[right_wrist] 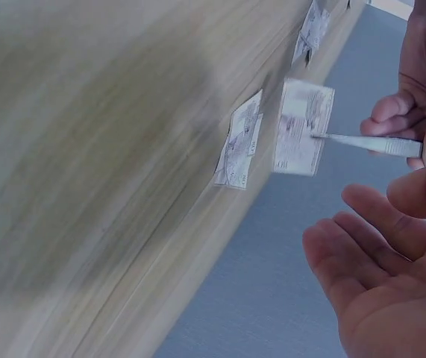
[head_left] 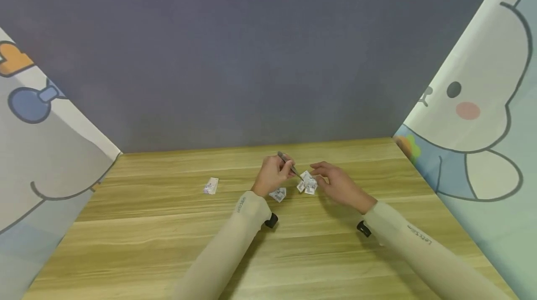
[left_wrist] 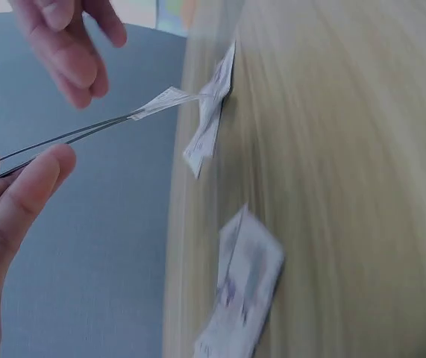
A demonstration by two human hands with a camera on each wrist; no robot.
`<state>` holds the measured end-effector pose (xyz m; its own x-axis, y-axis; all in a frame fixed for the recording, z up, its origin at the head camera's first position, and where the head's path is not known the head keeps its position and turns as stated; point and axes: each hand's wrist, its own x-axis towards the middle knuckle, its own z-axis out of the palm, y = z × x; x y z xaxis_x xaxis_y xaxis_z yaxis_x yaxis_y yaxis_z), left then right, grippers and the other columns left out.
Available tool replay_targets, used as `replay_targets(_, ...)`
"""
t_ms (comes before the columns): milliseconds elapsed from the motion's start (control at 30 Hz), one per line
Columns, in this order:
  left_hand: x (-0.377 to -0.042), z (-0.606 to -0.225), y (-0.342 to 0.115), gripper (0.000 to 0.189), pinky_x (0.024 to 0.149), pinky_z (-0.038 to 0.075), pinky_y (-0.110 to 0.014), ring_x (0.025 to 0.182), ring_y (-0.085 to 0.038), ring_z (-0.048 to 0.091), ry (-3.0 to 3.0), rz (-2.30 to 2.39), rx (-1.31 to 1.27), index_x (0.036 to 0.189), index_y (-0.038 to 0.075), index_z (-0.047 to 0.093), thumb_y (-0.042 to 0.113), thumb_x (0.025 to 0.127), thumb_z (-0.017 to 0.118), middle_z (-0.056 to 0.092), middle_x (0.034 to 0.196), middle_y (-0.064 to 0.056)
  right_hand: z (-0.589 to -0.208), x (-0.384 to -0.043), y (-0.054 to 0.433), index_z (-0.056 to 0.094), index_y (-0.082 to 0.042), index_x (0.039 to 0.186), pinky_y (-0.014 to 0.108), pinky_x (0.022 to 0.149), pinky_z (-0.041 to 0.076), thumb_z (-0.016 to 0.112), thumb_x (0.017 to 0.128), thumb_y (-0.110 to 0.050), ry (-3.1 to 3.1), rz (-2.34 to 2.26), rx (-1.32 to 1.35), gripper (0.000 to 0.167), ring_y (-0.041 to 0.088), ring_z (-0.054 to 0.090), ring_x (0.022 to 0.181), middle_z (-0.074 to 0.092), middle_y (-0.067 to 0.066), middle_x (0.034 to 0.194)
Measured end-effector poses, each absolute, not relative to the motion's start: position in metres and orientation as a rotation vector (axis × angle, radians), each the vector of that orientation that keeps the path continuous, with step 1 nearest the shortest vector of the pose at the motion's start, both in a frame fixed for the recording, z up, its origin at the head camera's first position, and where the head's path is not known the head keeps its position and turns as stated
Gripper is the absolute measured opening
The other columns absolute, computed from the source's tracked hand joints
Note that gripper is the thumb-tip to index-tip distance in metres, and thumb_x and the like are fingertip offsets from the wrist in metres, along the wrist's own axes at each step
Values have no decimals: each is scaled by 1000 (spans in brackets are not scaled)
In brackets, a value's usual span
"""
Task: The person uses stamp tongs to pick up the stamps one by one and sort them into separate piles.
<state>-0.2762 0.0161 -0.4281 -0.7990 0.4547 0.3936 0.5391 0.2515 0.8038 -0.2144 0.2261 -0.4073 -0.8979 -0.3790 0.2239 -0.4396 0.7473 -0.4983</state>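
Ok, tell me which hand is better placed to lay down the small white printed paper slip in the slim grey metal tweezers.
Probably the left hand: it holds the tweezers, whose tips grip the slip. The right hand, nearby, holds nothing.

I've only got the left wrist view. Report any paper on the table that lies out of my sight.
Observer: In the head view, some pale paper lies on the table, apart from the rest, out to the left of the left hand.
Operator: Describe the flat face of the slip at the tip of the tweezers.
Observer: The right wrist view shows it broadly: a roughly rectangular, whitish slip with darker print, too blurred to read.
Operator: Now check the palm of the right hand.
Observer: It shows bare in the right wrist view, with nothing in it.
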Motion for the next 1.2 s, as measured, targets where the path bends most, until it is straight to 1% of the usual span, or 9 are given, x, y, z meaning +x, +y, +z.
replay_targets(167, -275, -430, 30, 21, 59, 54, -17, 67, -8, 66, -2443, -1616, -931, 95, -1, 67, 10, 100, 49, 65, 88, -10, -406, -214, 226, 64, 3, 115, 46, 85, 51, 52, 95, -2, -2822, 878, 652, 24, 33, 59, 107, 52, 14, 132)
replay_targets(333, -274, -431, 30, 24, 57, 53, -16, 64, -6, 65, -2486, -1568, -865, 92, 0, 69, 10, 100, 49, 67, 90, -9, -405, -213, 225, 65, 4, 114, 43, 80, 53, 51, 96, -2, -2819, 897, 640, 23, 32, 60, 104, 52, 14, 131)
replay_targets(467, -274, -428, 22, 22, 56, 54, -18, 64, -9, 66, -2496, -1571, -835, 98, -2, 67, 10, 100, 49, 67, 83, -8, -405, -213, 225, 66, 3, 111, 42, 78, 53, 52, 95, -3, -2823, 882, 626, 23, 30, 61, 102, 54, 14, 130)
replay_targets(567, -275, -425, 14, 21, 57, 54, -18, 64, -9, 66, -2506, -1539, -837, 101, -2, 67, 10, 100, 49, 67, 80, -7, -407, -212, 224, 66, 3, 111, 41, 79, 53, 52, 94, -3, -2833, 883, 618, 23, 30, 60, 102, 54, 15, 130)
replay_targets(700, -275, -422, -2, 22, 60, 54, -18, 65, -7, 65, -2515, -1483, -822, 100, 0, 69, 10, 100, 49, 68, 86, -8, -412, -213, 218, 66, 3, 111, 41, 82, 53, 53, 93, -3, -2841, 894, 646, 23, 30, 60, 102, 55, 15, 128)
replay_targets(833, -276, -420, -18, 22, 59, 54, -19, 65, -11, 66, -2517, -1458, -803, 99, 0, 69, 11, 99, 50, 68, 83, -7, -418, -213, 209, 65, 5, 112, 39, 77, 53, 53, 92, 0, -2839, 881, 767, 24, 31, 60, 103, 56, 17, 126)
replay_targets(900, -275, -419, -26, 22, 58, 54, -20, 64, -12, 66, -2521, -1451, -797, 100, 0, 69, 11, 99, 50, 67, 79, -6, -420, -213, 203, 65, 5, 113, 41, 82, 52, 54, 93, 1, -2849, 862, 844, 24, 33, 57, 109, 56, 17, 126)
replay_targets(1067, -275, -419, -44, 20, 57, 54, -21, 65, -13, 66, -2529, -1442, -789, 101, 0, 68, 11, 99, 51, 67, 80, -5, -427, -211, 187, 65, 3, 116, 46, 95, 46, 53, 94, 0, -2883, 778, 1034, 25, 32, 52, 118, 55, 15, 129)
replay_targets(1200, -274, -419, -57, 19, 58, 55, -21, 67, -14, 67, -2544, -1442, -762, 101, 0, 67, 11, 99, 51, 66, 83, -6, -433, -211, 173, 63, 3, 120, 45, 97, 44, 49, 96, 1, -2875, 765, 1200, 28, 31, 50, 120, 53, 15, 131)
